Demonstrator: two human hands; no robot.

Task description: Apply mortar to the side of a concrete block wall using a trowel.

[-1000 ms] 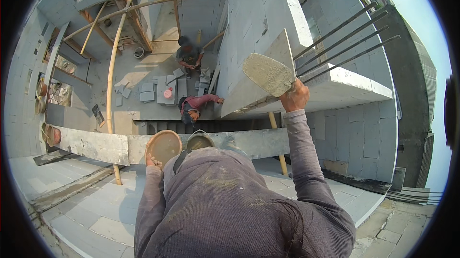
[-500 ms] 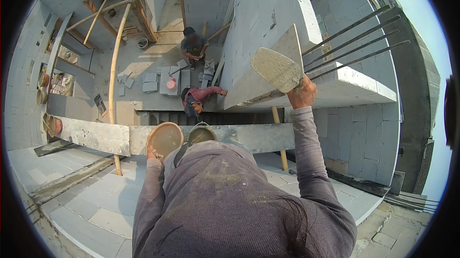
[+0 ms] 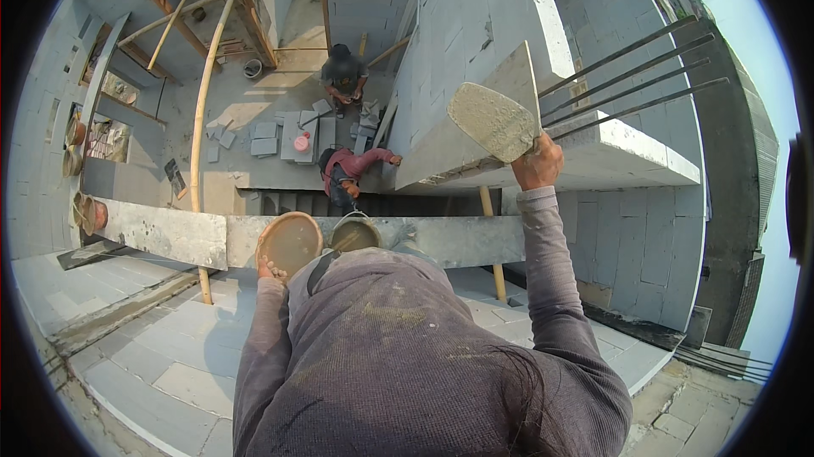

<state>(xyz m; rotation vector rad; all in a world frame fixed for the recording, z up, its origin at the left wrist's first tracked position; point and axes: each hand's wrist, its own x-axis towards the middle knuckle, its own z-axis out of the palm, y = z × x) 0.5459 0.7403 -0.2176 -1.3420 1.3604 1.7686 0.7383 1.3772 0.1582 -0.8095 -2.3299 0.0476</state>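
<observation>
Since the earlier frame, the co-worker (image 3: 360, 163) beyond the plank (image 3: 475, 238) has shifted posture. We note the right grip (image 3: 538, 162) closed around the trowel (image 3: 492, 120), its mortar-coated blade extending leftward from the grip, beyond the plank. The left grip (image 3: 270, 270) clasps the basin's (image 3: 320, 235) rim, overlapping the plank in view.

"Can you read any lettering on your feed?"
"No, I can't make out any words, numbers or signs from here."
"Not even a label or a brand?"
"None that I can read in my head view."
</observation>
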